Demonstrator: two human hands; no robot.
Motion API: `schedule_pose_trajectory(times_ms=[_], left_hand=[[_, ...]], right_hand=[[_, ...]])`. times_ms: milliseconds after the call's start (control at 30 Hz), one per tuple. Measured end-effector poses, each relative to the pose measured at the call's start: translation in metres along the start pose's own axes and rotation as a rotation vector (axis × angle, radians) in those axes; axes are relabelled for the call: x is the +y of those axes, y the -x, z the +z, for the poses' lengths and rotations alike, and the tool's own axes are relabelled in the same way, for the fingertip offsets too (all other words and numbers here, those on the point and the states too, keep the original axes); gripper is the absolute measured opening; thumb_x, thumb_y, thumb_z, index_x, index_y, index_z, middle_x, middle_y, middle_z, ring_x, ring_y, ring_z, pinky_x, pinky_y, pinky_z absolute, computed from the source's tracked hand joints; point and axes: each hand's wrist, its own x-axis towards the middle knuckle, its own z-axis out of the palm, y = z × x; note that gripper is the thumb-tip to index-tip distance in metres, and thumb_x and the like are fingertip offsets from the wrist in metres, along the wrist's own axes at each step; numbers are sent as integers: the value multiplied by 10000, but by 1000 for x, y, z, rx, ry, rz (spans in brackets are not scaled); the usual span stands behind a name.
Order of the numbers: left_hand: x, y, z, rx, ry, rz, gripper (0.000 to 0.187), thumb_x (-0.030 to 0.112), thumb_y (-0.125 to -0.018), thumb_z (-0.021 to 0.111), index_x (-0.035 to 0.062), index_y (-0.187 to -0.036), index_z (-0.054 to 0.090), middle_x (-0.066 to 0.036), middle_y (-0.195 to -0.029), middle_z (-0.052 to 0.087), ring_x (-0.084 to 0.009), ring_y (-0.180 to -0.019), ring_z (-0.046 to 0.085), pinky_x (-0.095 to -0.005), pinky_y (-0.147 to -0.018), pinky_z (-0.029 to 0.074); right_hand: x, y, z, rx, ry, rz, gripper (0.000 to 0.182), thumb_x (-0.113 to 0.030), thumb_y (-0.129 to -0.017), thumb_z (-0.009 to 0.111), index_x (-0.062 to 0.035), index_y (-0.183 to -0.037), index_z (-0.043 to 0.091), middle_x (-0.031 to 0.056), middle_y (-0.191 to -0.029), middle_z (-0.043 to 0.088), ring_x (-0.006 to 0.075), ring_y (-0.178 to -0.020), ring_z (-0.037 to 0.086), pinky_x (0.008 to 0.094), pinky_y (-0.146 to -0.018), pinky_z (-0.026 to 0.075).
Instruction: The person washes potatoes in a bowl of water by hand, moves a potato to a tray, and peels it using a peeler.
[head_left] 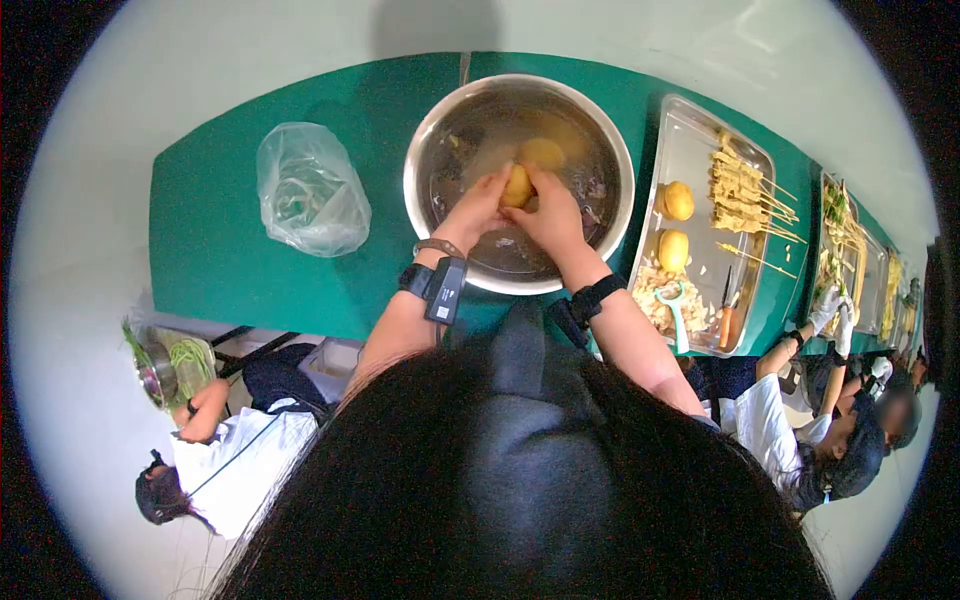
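Over a steel basin (418, 180) of water, my left hand (482, 208) and my right hand (552, 210) are closed together round a peeled potato (517, 186). The fingers of both hands press on its sides. Just beyond them, a second yellow potato (543, 154) lies in the water, partly blurred by the surface. Small dark and pale bits show at the basin's bottom. To the right, a metal tray (690, 130) holds two peeled potatoes (677, 200), a heap of peelings (650, 292), a pale green peeler (673, 296) and an orange-handled knife (727, 322).
A clear plastic bag (312, 190) lies on the green table (215, 230) left of the basin. Skewered food (740, 190) rests across the tray's right side. Co-workers (780, 410) work farther right beside more trays. Another person (245, 450) is at lower left, near a bowl of greens (150, 370).
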Motion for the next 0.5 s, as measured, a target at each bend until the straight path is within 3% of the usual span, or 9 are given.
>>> schedule_pose_trajectory(times_ms=[167, 367, 500], left_hand=[[-14, -18, -7, -13, -27, -14, 510, 558, -907, 423, 151, -1204, 499, -34, -1073, 591, -147, -900, 581, -319, -754, 479], [-14, -11, -8, -34, -143, -143, 458, 530, -945, 336, 213, -1216, 524, 9, -1037, 618, -110, -821, 592, -280, -709, 498], [-9, -1, -6, 22, -171, -224, 492, 577, -929, 300, 236, -1189, 541, -2, -989, 627, -121, -778, 589, -295, -708, 490]], right_hand=[[-4, 3, 3, 13, 34, 33, 687, -251, -661, 749, -16, -1251, 485, 231, -1143, 563, 375, -1056, 546, 406, -897, 449], [-10, 1, -2, -124, 50, 257, 768, -388, -680, 706, 18, -1275, 441, 263, -1136, 564, 389, -1038, 561, 411, -892, 451], [-6, 2, 1, -146, 14, 179, 756, -388, -690, 703, 19, -1270, 441, 265, -1129, 566, 387, -1036, 563, 412, -886, 452]])
